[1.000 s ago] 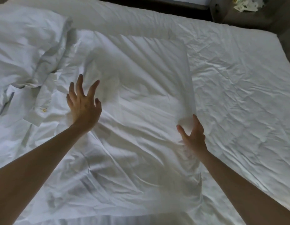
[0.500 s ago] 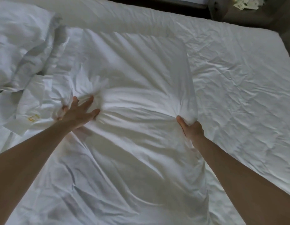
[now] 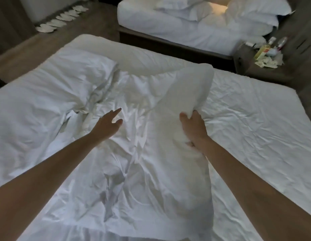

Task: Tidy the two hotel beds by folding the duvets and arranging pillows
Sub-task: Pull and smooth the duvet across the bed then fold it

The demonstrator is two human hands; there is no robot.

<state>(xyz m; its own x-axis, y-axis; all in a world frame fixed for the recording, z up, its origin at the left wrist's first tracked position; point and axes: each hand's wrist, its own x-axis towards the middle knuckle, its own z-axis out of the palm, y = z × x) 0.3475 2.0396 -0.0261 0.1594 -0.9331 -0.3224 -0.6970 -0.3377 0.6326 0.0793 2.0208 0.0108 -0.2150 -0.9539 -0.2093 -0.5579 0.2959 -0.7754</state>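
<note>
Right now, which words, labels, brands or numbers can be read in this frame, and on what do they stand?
No text is readable.
Bottles on the nightstand: labels too small and blurred.
Bedding gripped by the right hand: no print visible.

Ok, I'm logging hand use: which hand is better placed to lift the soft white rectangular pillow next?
Right. The right hand grips the raised edge of the soft white rectangular pillow; the left hand is open, holding nothing.
</note>
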